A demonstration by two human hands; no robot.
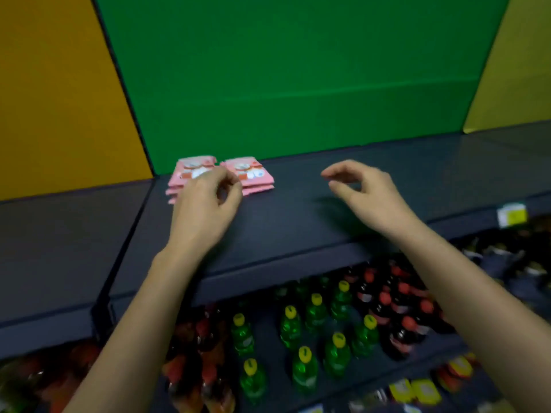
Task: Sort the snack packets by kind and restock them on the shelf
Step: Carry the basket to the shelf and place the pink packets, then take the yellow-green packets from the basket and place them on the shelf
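Hovering left hand, loosely curled and empty, over stacked pink snack packets; holding right hand open, well apart. Likely risking toppling stacks by brushing them.

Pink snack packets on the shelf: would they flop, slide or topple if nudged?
Probably light and floppy: the pink packets look thin and flat. They'd likely slide on the smooth shelf. Stacked flat and low, toppling seems unlikely.
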